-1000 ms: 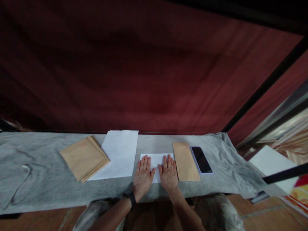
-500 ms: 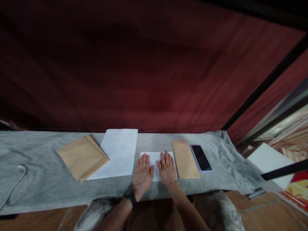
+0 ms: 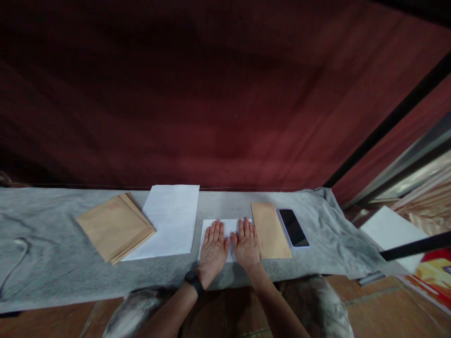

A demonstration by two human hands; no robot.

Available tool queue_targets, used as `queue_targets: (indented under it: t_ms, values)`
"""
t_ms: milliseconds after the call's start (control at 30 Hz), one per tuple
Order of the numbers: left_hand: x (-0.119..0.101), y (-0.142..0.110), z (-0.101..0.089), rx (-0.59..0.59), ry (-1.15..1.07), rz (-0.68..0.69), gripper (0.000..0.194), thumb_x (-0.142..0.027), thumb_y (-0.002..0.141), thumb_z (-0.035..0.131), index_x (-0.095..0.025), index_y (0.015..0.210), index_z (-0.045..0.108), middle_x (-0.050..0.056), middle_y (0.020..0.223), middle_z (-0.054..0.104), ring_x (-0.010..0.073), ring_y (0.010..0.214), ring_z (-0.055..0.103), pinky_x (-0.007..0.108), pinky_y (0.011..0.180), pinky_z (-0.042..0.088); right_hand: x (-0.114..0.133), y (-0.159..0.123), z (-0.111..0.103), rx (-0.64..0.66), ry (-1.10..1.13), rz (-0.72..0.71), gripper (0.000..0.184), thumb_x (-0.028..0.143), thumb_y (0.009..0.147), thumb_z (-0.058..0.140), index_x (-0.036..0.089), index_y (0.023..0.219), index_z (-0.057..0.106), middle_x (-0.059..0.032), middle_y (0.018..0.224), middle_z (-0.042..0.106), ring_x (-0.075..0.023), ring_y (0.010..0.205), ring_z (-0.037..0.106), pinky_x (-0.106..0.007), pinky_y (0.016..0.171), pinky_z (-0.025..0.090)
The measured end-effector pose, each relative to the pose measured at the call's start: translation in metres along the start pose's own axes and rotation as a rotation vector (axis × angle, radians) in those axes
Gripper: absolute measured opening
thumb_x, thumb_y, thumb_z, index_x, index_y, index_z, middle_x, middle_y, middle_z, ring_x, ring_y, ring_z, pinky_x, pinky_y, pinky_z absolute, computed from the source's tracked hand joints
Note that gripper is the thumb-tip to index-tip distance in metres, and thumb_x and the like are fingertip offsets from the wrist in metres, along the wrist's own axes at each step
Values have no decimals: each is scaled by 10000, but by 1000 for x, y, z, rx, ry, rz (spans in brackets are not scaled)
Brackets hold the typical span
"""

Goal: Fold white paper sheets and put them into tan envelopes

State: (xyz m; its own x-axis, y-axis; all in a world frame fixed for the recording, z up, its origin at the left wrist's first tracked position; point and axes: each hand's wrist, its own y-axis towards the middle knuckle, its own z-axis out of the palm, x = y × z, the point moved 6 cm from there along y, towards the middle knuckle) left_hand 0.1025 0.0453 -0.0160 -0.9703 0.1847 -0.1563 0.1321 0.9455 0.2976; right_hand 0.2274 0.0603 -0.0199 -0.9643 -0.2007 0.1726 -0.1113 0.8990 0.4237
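A folded sheet of white paper (image 3: 205, 230) lies on the grey cloth in front of me, mostly covered by my hands. Flat on its left part rests my left hand (image 3: 213, 249), fingers stretched out, a black watch (image 3: 194, 282) at the wrist. My right hand (image 3: 246, 246) presses flat on the right part, fingers extended, the two thumbs almost touching. Close to the right hand is a single brown envelope (image 3: 271, 230). Left of the hands lies a stack of larger white sheets (image 3: 172, 220), its lower left corner under a pile of brown envelopes (image 3: 114, 225).
A phone (image 3: 294, 228) with a dark screen lies right of the single envelope. Grey cloth (image 3: 169, 277) covers the narrow table. A dark red curtain (image 3: 218, 117) hangs behind it, and a black bar (image 3: 387, 122) slants at the right. A cable (image 3: 21, 253) lies far left.
My left hand has slid right across the folded paper toward the right hand, bringing the thumbs closer together. The view has shifted slightly.
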Motion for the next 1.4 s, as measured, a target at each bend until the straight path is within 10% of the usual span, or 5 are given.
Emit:
queue_targets:
  t_ms: [267,833,1400]
  values:
    - [12,-3,-3,-49,49,-62,568,-308,971,339,-91,1494,381,163,1582,332,273,1487,250,483,1193,273,20,1,0,90,27,-83,506,356,1023,374,194,1502,398,-125,1572,344,-282,1443,345,-495,1171,273]
    - [13,-2,-14,-70,101,-129,642,-427,983,323,5,1451,413,229,1510,427,306,1444,347,465,1161,327,14,-4,0,-28,61,21,591,421,1013,381,83,1498,383,-231,1563,304,-328,1447,328,-521,1148,317]
    - [8,-71,-25,-102,176,-166,582,-346,975,326,-38,1456,434,185,1504,455,278,1421,393,451,1162,334,11,-30,-1,-5,38,-55,573,380,1021,327,44,1478,403,-241,1535,361,-320,1425,369,-500,1152,291]
